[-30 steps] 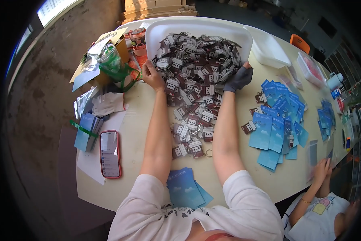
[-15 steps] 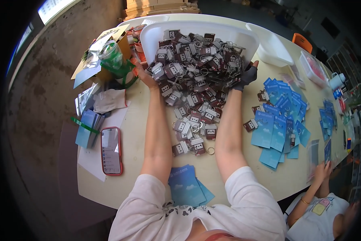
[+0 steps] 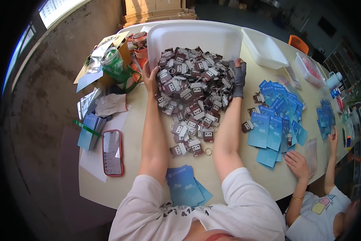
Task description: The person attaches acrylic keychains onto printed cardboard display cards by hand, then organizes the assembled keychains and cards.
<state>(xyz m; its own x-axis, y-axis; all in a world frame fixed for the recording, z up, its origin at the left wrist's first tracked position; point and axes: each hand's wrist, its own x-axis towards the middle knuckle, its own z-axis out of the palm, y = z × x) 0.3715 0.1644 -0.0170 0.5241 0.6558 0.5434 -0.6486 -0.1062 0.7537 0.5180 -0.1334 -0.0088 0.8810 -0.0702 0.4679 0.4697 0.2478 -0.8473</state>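
Note:
A white plastic bin [image 3: 194,35] is tipped toward me, its bare inner wall showing at the far side. Dark brown and grey keychains [image 3: 196,86], shaped like little cassettes with metal rings, are heaped at its near end and spill onto the table between my forearms. My bare left hand [image 3: 150,79] grips the bin's left side, its fingers partly hidden. On the right side, my right hand [image 3: 239,79], in a dark fingerless glove, holds the bin too. A few blue cards [image 3: 184,184] lie close to my chest.
At left are a phone [image 3: 112,152], banded blue cards [image 3: 90,130], a white glove [image 3: 111,103] and a green-wrapped jar [image 3: 113,64]. Rightward lie scattered blue cards [image 3: 258,132], loose keychains and an oblong white tray [image 3: 264,50]. A co-worker's hands [image 3: 297,164] reach in from the right.
The bin has tipped more steeply; its keychains have slid toward me, baring the far wall. My hands are closer together. The co-worker's hands have separated, one reaching toward the far-right cards.

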